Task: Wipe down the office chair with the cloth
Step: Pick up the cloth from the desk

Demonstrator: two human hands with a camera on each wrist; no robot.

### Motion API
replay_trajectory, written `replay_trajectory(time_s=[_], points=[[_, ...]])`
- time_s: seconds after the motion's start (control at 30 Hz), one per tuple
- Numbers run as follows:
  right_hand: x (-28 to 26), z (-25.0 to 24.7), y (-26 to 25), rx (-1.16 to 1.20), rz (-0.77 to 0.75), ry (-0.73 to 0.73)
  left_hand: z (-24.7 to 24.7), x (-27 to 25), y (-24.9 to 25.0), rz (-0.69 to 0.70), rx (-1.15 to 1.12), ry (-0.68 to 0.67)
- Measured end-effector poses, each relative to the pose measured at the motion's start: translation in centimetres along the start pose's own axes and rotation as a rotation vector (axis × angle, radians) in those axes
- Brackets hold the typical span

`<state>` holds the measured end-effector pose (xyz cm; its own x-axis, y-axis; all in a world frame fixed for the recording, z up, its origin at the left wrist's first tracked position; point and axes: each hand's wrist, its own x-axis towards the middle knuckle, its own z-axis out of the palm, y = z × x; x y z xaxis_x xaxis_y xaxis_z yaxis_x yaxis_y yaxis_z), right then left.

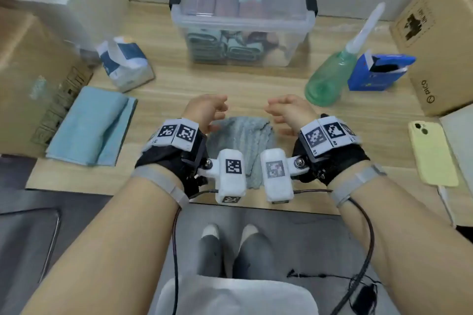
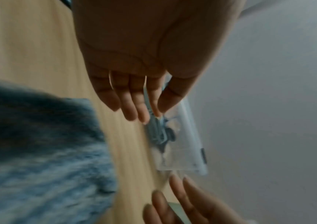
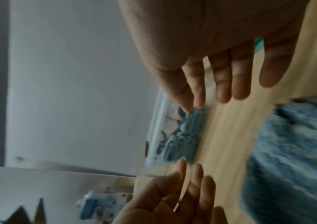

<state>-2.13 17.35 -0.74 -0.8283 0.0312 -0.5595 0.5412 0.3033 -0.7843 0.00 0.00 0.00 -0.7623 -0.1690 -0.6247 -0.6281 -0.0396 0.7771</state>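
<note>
Cloth [image 1: 240, 135], grey and fluffy, was seen lying flat on the wooden desk [image 1: 230, 84], near its front edge and directly below the two raised hands. The left hand [image 1: 204, 110] and the right hand [image 1: 289, 111] were held just above the cloth, palms turned toward each other, with a gap between them. Fingers [image 2: 130, 106] of the left hand were shown loosely extended and nothing was gripped; the fingers [image 3: 240, 78] of the right hand were likewise relaxed and empty. Whether either hand touched the cloth could not be told from the blurred wrist views. A clear plastic bin [image 1: 243, 20] with a lid was placed at the back of the desk, beyond the hands. A folded light-blue towel [image 1: 92, 125] was laid on the left, with a pack of tissues [image 1: 125, 64] behind it. A green bottle [image 1: 330, 79] and a blue carton [image 1: 378, 71] were set on the right, just beside each other, and a yellow phone [image 1: 432, 151] was placed nearer the front edge. Cardboard boxes [image 1: 440, 33] were stood at both sides.
</note>
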Motion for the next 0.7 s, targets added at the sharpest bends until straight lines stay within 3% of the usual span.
replay_trajectory(time_s=[0.1, 0.27, 0.47, 0.7], points=[[1.0, 1.0, 2.3, -0.089, 0.116, 0.095, -0.8, 1.8, -2.9, -0.04, 0.165, 0.164], [0.6, 2.6, 4.3, -0.039, 0.193, -0.019, -1.6, 1.7, -5.1, -0.154, 0.328, 0.012], [0.5, 4.7, 4.7, 0.009, 0.185, -0.143, -2.2, 0.8, -6.9, -0.185, 0.056, -0.059], [-1.3, 8.0, 5.3, 0.166, 0.14, -0.315, -4.0, -2.4, -11.0, -0.129, -0.37, 0.122]])
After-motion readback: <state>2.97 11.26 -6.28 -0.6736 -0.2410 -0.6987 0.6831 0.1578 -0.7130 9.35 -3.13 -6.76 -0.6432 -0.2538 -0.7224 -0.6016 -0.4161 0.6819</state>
